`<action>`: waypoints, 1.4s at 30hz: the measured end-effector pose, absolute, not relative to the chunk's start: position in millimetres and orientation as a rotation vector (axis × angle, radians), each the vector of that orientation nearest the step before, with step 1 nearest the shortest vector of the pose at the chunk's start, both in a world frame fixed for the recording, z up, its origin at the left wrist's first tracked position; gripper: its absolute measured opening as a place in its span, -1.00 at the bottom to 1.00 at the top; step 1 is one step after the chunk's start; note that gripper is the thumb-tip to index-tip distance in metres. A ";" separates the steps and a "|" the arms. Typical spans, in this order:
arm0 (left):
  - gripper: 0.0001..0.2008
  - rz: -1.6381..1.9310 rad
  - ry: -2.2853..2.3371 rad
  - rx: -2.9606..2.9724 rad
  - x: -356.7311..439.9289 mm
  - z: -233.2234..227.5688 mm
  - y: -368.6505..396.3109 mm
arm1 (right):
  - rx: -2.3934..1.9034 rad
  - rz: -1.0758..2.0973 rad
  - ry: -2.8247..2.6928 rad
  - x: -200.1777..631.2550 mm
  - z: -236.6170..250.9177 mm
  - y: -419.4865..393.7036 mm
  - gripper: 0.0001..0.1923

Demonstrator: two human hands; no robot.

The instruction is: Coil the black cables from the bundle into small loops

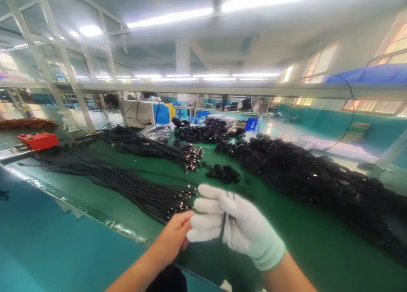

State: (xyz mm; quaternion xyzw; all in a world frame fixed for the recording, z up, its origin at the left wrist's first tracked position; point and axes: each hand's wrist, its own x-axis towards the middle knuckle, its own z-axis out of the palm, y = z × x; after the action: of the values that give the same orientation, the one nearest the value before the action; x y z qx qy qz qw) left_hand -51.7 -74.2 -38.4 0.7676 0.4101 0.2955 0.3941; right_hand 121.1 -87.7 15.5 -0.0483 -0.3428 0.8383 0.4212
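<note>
My right hand [235, 226], in a white glove, is closed around a thin black cable [223, 225] that runs down through its palm. My bare left hand [173, 237] meets the gloved fingers at their tips and pinches at the same cable. Both hands hover over the near edge of a green worktable [295, 237]. Just beyond them lies a bundle of straight black cables with metal plug ends [143, 192], its tips pointing toward my hands.
A long heap of coiled black cables [318, 177] fills the right side. A second straight bundle [152, 147] and a small pile of black rings [224, 173] lie farther back. A red box [38, 140] sits at far left, a white machine [148, 113] behind.
</note>
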 end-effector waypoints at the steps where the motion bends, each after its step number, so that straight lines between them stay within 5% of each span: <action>1: -0.63 0.731 1.084 1.955 -49.9 -51.7 -84.9 | -0.139 2.049 -0.838 125.6 17.0 -83.9 -0.70; 4: -0.71 0.714 1.150 2.266 -50.0 -66.1 -116.8 | -0.235 1.933 -0.802 133.8 14.3 -74.6 -0.77; 7: -0.73 0.750 1.107 2.655 -56.2 -33.3 -129.6 | -0.284 2.002 -0.840 129.3 2.6 -75.0 -0.83; 14: -0.87 0.584 0.916 2.539 -71.6 65.3 -71.6 | -0.151 2.432 -0.952 96.6 -17.5 -98.9 -0.47; 22: -0.72 0.685 0.907 1.730 -68.5 -22.7 -61.3 | -0.051 2.208 -0.724 96.0 -5.8 -99.0 -0.69; 27: -0.66 0.685 1.121 1.790 -63.9 -63.3 -98.6 | -0.169 2.057 -0.725 121.4 6.3 -84.6 -0.78; 34: -0.74 0.728 1.267 2.543 -46.6 -30.9 -119.5 | -0.560 1.901 -0.804 122.9 -5.6 -83.9 -0.59; 42: -0.90 0.579 0.884 2.541 -66.1 18.8 -65.0 | -0.310 2.404 -0.882 111.6 -32.2 -106.1 -0.57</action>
State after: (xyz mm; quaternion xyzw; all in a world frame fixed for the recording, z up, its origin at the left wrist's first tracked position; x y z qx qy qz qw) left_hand -66.1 -65.0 18.8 0.9058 0.3153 0.2064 0.1936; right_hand 111.6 -106.1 -32.2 -0.1156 -0.3287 0.8954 0.2774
